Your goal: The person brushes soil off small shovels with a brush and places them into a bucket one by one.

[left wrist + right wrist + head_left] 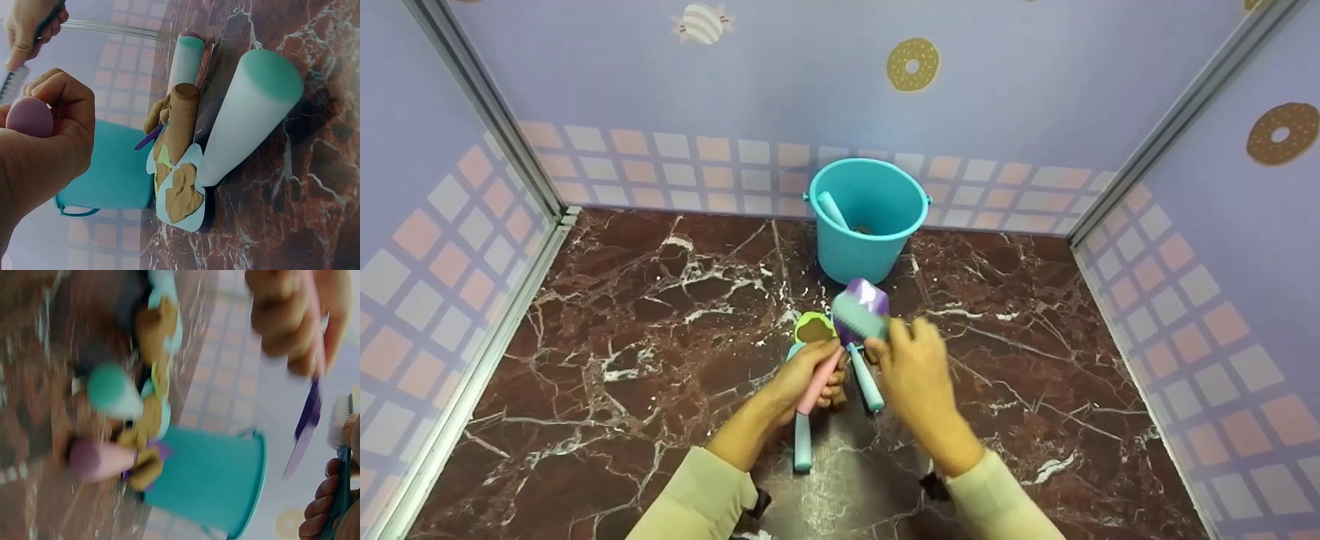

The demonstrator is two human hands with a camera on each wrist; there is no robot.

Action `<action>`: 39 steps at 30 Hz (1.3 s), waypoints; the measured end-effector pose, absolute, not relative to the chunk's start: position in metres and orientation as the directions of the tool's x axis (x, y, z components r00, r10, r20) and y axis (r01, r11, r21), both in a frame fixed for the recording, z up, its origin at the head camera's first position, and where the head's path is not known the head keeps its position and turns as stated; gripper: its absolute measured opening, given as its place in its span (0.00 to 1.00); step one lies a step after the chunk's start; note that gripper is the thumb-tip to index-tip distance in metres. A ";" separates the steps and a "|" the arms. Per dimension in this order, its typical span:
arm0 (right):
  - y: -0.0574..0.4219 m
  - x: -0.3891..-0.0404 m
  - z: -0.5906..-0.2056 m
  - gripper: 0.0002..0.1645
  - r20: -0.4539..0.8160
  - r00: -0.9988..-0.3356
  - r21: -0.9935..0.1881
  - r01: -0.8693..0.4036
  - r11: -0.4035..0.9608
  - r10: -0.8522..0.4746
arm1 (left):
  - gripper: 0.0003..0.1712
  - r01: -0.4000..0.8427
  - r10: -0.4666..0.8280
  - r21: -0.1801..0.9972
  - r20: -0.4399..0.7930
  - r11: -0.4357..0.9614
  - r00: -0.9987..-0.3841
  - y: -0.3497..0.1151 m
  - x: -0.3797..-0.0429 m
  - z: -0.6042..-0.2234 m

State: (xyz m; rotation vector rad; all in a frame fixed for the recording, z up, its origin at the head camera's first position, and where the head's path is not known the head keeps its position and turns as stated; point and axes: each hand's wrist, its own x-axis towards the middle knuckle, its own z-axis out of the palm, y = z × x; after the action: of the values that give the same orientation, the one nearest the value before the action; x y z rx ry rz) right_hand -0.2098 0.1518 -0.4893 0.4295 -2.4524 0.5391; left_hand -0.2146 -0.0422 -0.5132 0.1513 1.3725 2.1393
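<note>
My left hand grips the pink handle of a toy shovel, its purple blade raised in front of the bucket. In my right hand is a dark teal brush with pale bristles. The brush head lies in front of the purple blade in the head view; whether they touch I cannot tell. Below the hands, several toy shovels lie on the floor with brown, clay-like clumps on their blades. One white handle with a green end stands out close to the left wrist camera. The right wrist view is blurred.
A turquoise bucket stands against the back wall, with a light blue handle inside it. Among the shovels is a brown wooden handle. White crumbs dot the dark marbled floor. Patterned walls enclose three sides.
</note>
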 end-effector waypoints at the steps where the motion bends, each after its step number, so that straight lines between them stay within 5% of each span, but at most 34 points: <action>1: 0.149 -0.206 -0.490 0.24 0.609 -0.766 -0.262 -0.439 0.860 -0.206 | 0.18 -0.413 0.532 0.859 -0.207 -0.303 -0.821 -0.042 -0.215 -0.513; 5: 0.144 -0.202 -0.492 0.25 0.606 -0.758 -0.224 -0.452 0.863 -0.240 | 0.18 -0.409 0.539 0.862 -0.200 -0.301 -0.818 -0.042 -0.215 -0.512; 12: 0.163 -0.228 -0.489 0.24 0.553 -0.827 -0.302 -0.311 0.901 -0.100 | 0.19 -0.390 0.547 0.888 -0.206 -0.243 -0.811 -0.045 -0.212 -0.516; 17: 0.176 -0.238 -0.488 0.25 0.574 -0.817 -0.310 -0.278 0.909 -0.055 | 0.19 -0.384 0.562 0.896 -0.204 -0.223 -0.802 -0.044 -0.211 -0.518; 29: 0.139 -0.198 -0.488 0.24 0.591 -0.770 -0.211 -0.435 0.875 -0.240 | 0.19 -0.420 0.552 0.867 -0.220 -0.267 -0.804 -0.044 -0.213 -0.513; 39: 0.168 -0.233 -0.490 0.24 0.581 -0.810 -0.290 -0.292 0.911 -0.075 | 0.19 -0.376 0.562 0.899 -0.196 -0.224 -0.803 -0.048 -0.209 -0.520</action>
State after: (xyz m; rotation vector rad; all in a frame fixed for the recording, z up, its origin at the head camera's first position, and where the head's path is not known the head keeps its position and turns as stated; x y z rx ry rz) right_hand -0.2330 0.1681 -0.4898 0.2624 -2.4870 0.4970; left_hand -0.2090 -0.0483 -0.5196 0.2268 1.4456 2.0623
